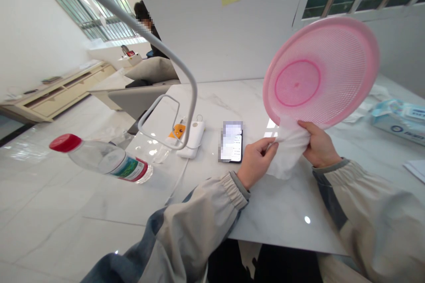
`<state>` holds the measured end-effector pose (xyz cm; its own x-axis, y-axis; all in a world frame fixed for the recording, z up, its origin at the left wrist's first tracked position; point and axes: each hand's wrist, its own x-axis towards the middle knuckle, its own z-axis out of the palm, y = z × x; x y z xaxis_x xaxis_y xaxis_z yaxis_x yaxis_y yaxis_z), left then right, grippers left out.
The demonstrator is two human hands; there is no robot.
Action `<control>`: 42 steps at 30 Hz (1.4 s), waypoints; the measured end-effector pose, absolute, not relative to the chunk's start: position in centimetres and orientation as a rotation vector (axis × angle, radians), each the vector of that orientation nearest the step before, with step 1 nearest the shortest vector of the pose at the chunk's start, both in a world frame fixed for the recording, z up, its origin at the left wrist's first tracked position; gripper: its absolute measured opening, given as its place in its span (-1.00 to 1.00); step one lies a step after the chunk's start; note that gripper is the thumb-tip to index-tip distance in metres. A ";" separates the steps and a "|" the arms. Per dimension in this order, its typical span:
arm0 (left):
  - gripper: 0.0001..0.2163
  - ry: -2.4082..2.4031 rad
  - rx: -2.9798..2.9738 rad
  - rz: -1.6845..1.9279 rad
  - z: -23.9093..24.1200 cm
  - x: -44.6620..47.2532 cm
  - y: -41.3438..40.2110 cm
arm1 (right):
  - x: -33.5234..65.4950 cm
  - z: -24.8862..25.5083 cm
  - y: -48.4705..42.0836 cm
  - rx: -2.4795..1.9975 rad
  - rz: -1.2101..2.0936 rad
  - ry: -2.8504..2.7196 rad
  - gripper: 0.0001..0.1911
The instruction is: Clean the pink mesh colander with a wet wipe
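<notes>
Above a white marbled table (275, 225), the left hand (256, 160) pinches thin white tissue (288, 152); the right hand (321, 147) grips a round pink plastic basket (297, 84). Apparent step: wiping, which calls for a steady rim (372, 59) next.

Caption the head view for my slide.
Left hand pinches a white tissue while the right hand holds a tilted pink mesh basket above a marbled table, phone nearby.
</notes>
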<state>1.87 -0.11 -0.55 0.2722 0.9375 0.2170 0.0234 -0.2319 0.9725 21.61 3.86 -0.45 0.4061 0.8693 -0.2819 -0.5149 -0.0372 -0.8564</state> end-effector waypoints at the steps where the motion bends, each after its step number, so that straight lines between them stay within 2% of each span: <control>1: -0.67 0.961 1.545 1.154 -0.6 1.8 0.0 | 21.8 -0.7 3.9 -1.117 1.181 -0.407 -0.81; 6: -0.73 1.082 1.625 1.279 -0.3 1.6 0.1 | 22.6 -1.6 4.3 -1.051 1.199 -0.464 -0.76; 10: -0.74 1.097 1.768 1.551 0.0 1.6 -0.7 | 22.9 -1.5 4.7 -1.019 0.984 -0.374 -0.78; 12: -0.74 0.987 1.897 1.464 0.0 1.8 -1.1 | 22.9 -1.3 4.8 -0.977 0.936 -0.389 -0.75; 14: -0.68 0.827 1.963 1.180 -0.1 2.0 -1.4 | 22.6 -1.1 4.5 -0.945 0.961 -0.436 -0.70; 16: -0.62 0.710 1.865 0.926 -0.3 2.4 -1.4 | 22.0 -0.9 4.0 -0.947 1.021 -0.492 -0.66; 18: -0.53 0.673 1.695 0.826 -0.5 2.7 -1.2 | 21.2 -0.5 3.3 -0.974 1.111 -0.542 -0.62; 21: -0.46 0.679 1.502 0.827 -0.5 3.2 -0.8 | 20.0 0.1 2.2 -1.013 1.269 -0.609 -0.62; 25: -0.50 0.696 1.341 0.843 -0.2 3.4 -0.4 | 19.0 0.6 1.1 -1.019 1.396 -0.718 -0.64; 28: -0.49 0.648 1.279 0.745 0.1 3.3 -0.3 | 18.9 0.7 0.6 -1.084 1.546 -0.776 -0.65; 32: -0.47 0.543 1.270 0.572 0.1 3.2 -0.6 | 19.1 1.0 0.1 -1.158 1.741 -0.712 -0.56; 37: -0.48 0.659 1.279 0.760 -0.1 3.3 -0.4 | 18.9 1.4 0.1 -1.072 1.674 -0.926 -0.57; 42: -0.49 0.814 1.247 0.942 -0.6 3.3 0.3 | 18.6 1.1 0.4 -0.950 1.521 -1.061 -0.69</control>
